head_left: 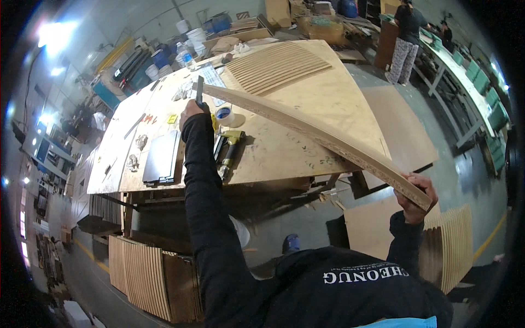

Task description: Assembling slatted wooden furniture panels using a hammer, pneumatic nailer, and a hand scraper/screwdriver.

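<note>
A long carved wooden moulding strip slants from the worktable down to the lower right. My right hand is closed around its near end, beyond the table edge. At the strip's far end, my left hand grips a narrow grey metal tool; its exact kind is unclear. The tool stands up against or close beside that end. Near my left forearm are a roll of blue tape and a yellow-green and black nail gun. A shiny dark flat panel lies left of the forearm.
Many wooden strips lie side by side at the worktable's far end, near a water bottle. Bundled strips stand below left, others at lower right. A person stands by a long bench at far right.
</note>
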`<state>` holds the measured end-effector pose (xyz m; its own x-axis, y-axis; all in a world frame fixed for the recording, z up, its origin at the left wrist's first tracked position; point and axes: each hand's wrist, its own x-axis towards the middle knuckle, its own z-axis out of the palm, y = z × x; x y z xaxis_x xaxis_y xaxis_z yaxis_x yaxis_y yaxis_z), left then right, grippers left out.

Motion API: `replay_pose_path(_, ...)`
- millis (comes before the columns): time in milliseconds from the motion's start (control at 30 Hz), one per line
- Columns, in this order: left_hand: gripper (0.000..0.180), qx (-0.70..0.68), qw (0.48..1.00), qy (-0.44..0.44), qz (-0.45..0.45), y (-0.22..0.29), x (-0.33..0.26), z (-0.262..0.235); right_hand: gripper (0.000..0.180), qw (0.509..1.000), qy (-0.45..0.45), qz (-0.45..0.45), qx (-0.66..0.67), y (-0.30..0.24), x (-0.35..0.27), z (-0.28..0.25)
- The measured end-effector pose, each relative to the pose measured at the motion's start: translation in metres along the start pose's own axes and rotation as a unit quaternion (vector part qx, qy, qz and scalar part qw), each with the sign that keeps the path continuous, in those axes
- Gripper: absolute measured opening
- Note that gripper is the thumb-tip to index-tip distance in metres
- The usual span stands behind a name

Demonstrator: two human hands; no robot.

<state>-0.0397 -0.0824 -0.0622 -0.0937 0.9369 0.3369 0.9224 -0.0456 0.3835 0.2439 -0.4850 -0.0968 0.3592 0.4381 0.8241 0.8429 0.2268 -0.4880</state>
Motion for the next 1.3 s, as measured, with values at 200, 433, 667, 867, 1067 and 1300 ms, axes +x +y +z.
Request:
replay_pose_path(200, 0.021, 0.017, 0.998, 0.011, 0.062, 0.012, -0.024, 0.001, 0.030, 0.999, 0.011, 0.031, 0.024, -0.009, 0.003, 0.004)
replay_pose_path(433, 0.019, 0.009, 0.992, -0.002, 0.126, 0.041, -0.062, -0.008, 0.033, 0.999, 0.016, 0.037, 0.000, -0.014, 0.007, 0.008)
replay_pose_path(667, 0.025, 0.008, 0.993, 0.017, 0.116, 0.030, -0.055, -0.012, 0.033, 0.999, 0.018, -0.007, 0.031, -0.020, 0.011, 0.010)
replay_pose_path(867, 0.016, 0.001, 0.990, 0.028, 0.138, 0.032, -0.082, -0.013, 0.030, 1.000, 0.023, -0.005, 0.021, -0.027, 0.015, 0.015)
replay_pose_path(1067, 0.014, -0.044, 0.969, 0.055, 0.237, 0.062, -0.145, -0.011, 0.030, 1.000, 0.017, 0.017, -0.003, -0.026, 0.014, 0.014)
replay_pose_path(1300, 0.014, -0.068, 0.984, 0.001, 0.165, 0.049, -0.105, -0.028, 0.028, 0.998, -0.010, 0.047, 0.042, -0.034, 0.016, 0.012)
